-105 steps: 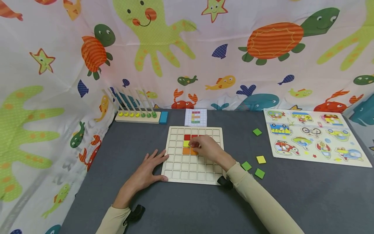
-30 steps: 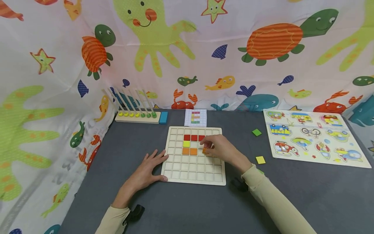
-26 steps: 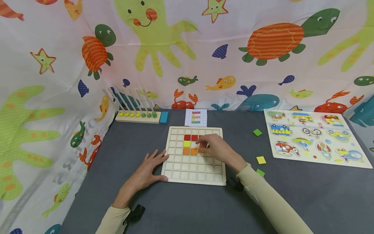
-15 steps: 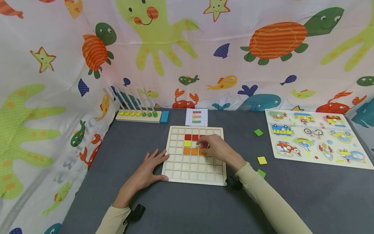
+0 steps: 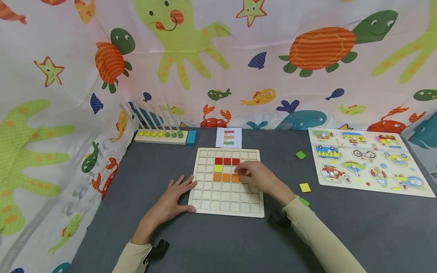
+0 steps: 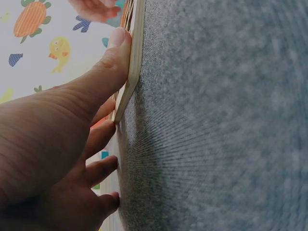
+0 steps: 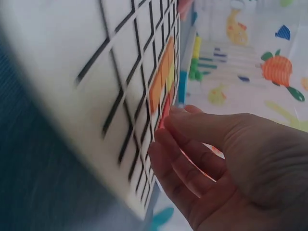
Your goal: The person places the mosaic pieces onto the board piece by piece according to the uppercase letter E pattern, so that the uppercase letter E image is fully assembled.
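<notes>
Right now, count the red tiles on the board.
3: left red tile, middle red tile and right red tile, side by side in the second-farthest row of the board. The right hand hides some cells, possibly more.

around the middle of the head view, a wooden peg stand (image 5: 160,141) sits at nine o'clock, its thin rods rising from a row of yellow and green beads (image 5: 160,134), with a blue block (image 5: 191,137) at its right end. just past three o'clock lies a white picture board (image 5: 389,188) showing vehicles, among them a bicycle (image 5: 363,154) and a red helicopter (image 5: 335,173). both rest on a dark grey tabletop (image 5: 375,235). behind hangs a creased white cloth (image 5: 78,79) printed with sea creatures: a lime octopus (image 5: 181,41) at eleven o'clock, a small turtle (image 5: 110,63) at ten, a bigger orange-shelled turtle (image 5: 322,47) near two, and a smiling starfish (image 5: 251,11) at half past twelve.
</notes>
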Demonstrator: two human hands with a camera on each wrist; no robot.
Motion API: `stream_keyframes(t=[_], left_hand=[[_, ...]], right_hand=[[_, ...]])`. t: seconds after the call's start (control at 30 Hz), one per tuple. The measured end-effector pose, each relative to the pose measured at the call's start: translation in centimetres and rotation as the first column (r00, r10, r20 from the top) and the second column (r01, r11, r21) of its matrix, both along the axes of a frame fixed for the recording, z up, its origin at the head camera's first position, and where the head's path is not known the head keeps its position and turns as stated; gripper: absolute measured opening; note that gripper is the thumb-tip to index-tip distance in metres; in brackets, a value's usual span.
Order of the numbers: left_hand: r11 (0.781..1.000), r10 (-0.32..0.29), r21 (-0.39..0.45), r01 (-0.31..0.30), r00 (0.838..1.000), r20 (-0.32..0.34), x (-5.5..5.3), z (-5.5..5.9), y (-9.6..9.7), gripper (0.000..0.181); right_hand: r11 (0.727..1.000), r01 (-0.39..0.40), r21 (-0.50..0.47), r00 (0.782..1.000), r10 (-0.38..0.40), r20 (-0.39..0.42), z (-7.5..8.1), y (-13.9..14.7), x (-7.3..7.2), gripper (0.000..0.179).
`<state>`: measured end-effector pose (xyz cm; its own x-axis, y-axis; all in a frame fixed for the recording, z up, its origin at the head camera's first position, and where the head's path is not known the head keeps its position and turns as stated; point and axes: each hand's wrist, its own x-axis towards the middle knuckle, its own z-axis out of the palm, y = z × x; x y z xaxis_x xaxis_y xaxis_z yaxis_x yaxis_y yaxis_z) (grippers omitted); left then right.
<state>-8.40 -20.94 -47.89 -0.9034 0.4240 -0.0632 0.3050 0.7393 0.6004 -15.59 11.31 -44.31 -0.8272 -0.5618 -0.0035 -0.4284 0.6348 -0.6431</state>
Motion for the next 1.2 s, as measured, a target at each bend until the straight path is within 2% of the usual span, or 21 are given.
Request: stream_keyframes(t=[0.2, 0.47, 0.63, 0.87, 1.2], left_hand=[[1.000, 0.000, 0.002, 0.000, 1.000, -0.010, 0.0, -0.2, 0.1, 0.089], [1.000, -0.006, 0.000, 0.006, 1.000, -0.015, -0.1, -0.1, 0.0, 0.089], [1.000, -0.003, -0.003, 0.003, 1.000, -0.012, -0.1, -0.1, 0.1, 0.089], [1.000, -0.002, 0.005, 0.002, 1.000, -0.022, 0.0, -0.3, 0.0, 0.089], [1.000, 0.002, -0.007, -0.002, 1.000, -0.009, 0.0, -0.2, 0.0, 0.088]], right_hand=[[0.997, 0.063, 0.033, 0.998, -0.062, -0.026, 0.4, 5.1, 1.1, 0.024], [0.987, 0.134, 0.087, 0.991, -0.135, 0.000, 1.2, 12.9, 2.9, 0.034], [0.987, 0.134, 0.084, 0.990, -0.136, 0.025, 0.9, 15.9, 3.8, 0.039], [0.989, 0.134, 0.061, 0.991, -0.133, -0.028, -0.3, 16.6, 3.8, 0.038], [0.985, 0.151, 0.087, 0.988, -0.146, -0.056, 0.3, 14.6, 2.5, 0.028]])
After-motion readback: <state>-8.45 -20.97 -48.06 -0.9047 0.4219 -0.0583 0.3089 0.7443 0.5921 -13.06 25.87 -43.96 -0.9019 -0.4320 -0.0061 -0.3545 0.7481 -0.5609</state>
